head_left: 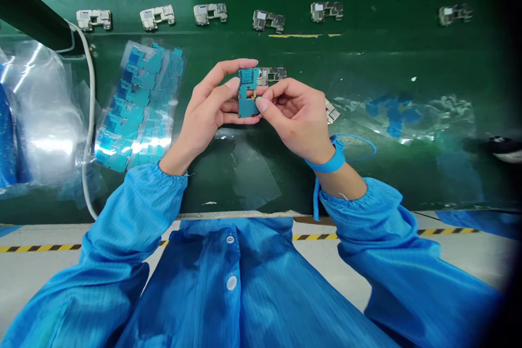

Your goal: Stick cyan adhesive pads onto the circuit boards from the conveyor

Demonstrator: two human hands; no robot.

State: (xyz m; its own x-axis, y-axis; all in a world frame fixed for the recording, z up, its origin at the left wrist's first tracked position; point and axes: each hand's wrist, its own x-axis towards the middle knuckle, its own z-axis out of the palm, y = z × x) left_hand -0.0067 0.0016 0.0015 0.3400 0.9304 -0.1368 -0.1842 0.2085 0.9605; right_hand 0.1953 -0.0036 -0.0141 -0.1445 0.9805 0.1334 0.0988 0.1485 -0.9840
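Note:
My left hand [212, 98] is closed around a small circuit board [247, 92], holding it upright by its edges between thumb and fingers. Blue film covers most of the board's face, and some gold contacts show on its right side. The thumb and forefinger of my right hand [291, 111] are pinched together at the board's lower right edge. Just behind the hands lies another circuit board [277, 74], partly hidden. A further metallic piece [332, 112] pokes out beside my right hand. A blue strap [329, 160] circles my right wrist.
Several circuit boards [210, 13] lie in a row along the back of the green bench [212, 174]. Left of my hands is a sheet of blue die-cut stickers [138, 106], near a white cable [87, 119] and plastic bags [44, 119]. Clear film [408, 114] lies at right.

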